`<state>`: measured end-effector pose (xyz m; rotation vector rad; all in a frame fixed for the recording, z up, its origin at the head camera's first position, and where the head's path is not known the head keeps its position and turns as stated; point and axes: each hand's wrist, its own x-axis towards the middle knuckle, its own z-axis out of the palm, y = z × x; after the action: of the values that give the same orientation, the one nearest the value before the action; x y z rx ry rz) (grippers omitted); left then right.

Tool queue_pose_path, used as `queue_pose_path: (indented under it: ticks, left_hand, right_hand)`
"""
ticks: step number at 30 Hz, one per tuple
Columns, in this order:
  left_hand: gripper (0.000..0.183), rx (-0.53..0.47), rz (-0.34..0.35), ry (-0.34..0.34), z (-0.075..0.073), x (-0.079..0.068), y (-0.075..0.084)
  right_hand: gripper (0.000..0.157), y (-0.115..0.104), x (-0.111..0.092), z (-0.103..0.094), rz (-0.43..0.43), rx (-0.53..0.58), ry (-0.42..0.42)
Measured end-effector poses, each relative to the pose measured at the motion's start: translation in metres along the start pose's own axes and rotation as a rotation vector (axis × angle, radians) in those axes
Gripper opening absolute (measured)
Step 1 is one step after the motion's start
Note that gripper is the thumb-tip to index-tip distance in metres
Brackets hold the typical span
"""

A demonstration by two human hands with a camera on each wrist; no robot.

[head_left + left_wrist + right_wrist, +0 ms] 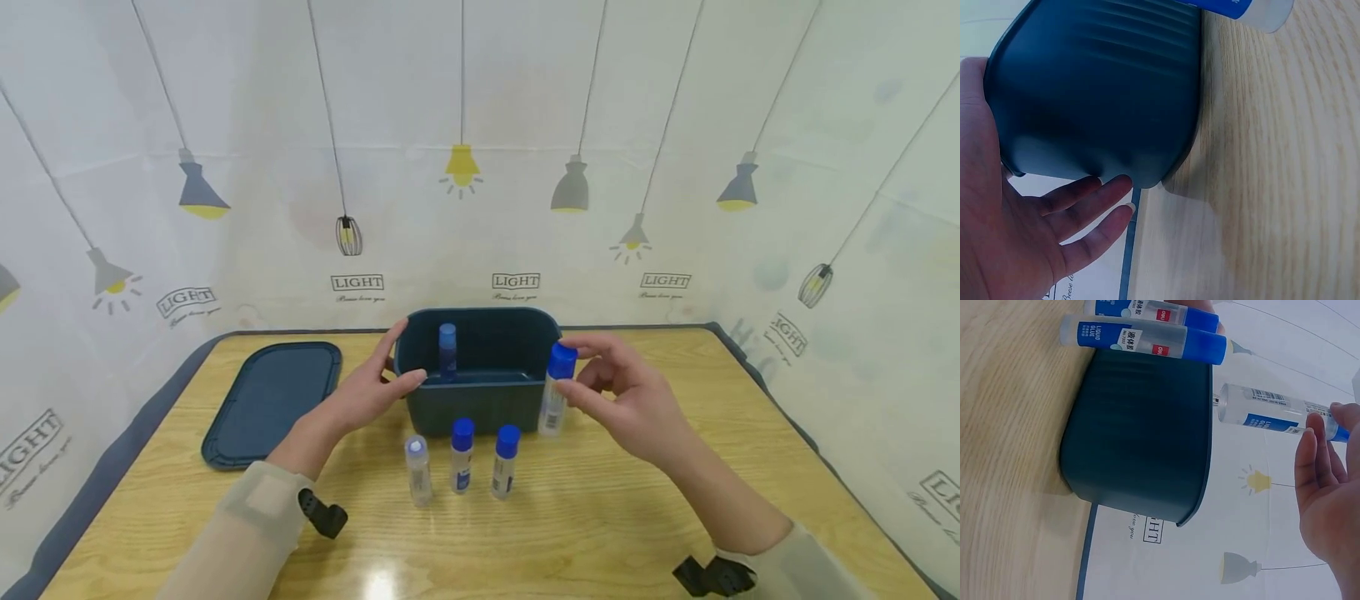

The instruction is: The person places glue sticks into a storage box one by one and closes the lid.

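I have the right grip (636,407) pinching a blue-capped clear plastic glue tube (553,402) high, likely leaving its base free; the unclenched left grip (366,395) seemingly steadies a dark-teal plastic bin (487,406).

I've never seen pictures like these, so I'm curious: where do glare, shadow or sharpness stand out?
Head view: bright glare on the table near the bottom edge; left wrist view: a soft shadow on the table beside the dark bin; right wrist view: the scene appears sideways, with the nearest glue bottle sharp enough to read "LIQUID GLUE".
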<state>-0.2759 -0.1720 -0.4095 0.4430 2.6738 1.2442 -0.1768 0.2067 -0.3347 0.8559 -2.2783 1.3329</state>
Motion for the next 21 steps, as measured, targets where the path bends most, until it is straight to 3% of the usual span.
queue_pose_path:
  ticks: [7, 21]
  left_hand:
    - [0.095, -0.004, -0.007, -0.004, 0.000, 0.000, -0.001]
    - [0.096, -0.009, 0.009, -0.014, 0.000, 0.000, 0.001]
  right_hand:
    - [0.050, 0.002, 0.012, -0.001, 0.022, 0.015, 0.026]
    - [0.047, 0.015, 0.056, 0.004, 0.108, 0.094, 0.068]
